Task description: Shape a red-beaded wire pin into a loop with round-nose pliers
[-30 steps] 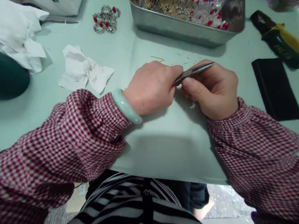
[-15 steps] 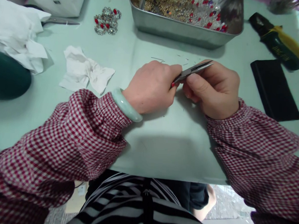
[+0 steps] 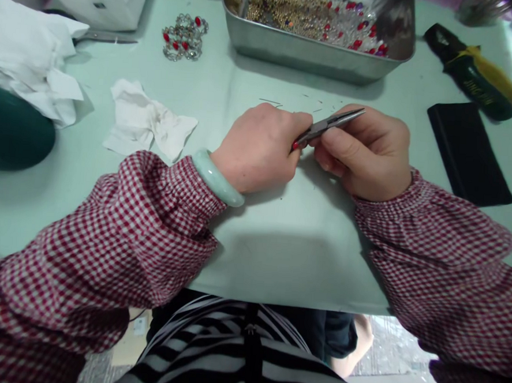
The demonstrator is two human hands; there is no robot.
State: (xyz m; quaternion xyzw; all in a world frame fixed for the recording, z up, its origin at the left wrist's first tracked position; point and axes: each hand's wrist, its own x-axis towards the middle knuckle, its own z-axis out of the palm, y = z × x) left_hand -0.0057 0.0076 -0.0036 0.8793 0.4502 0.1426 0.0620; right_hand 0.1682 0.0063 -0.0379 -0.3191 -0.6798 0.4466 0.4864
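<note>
Head view: Barely shifted, pliers [image 3: 327, 124] are gripped by the left hand [image 3: 262, 148], suggesting steadied work. Whether the right hand [image 3: 373, 155] grips cannot be told.

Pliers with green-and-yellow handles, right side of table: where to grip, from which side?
Midway along the green-and-yellow handles, probably from the right with the right hand: the pliers lie flat, handles slanting near-right, dark head pointing away. The flat black rectangular object crowds the near side.

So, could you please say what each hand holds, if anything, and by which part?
The left hand grips the pliers by the handle end; the right hand is at their metal nose, but whether it holds anything cannot be told.
</note>
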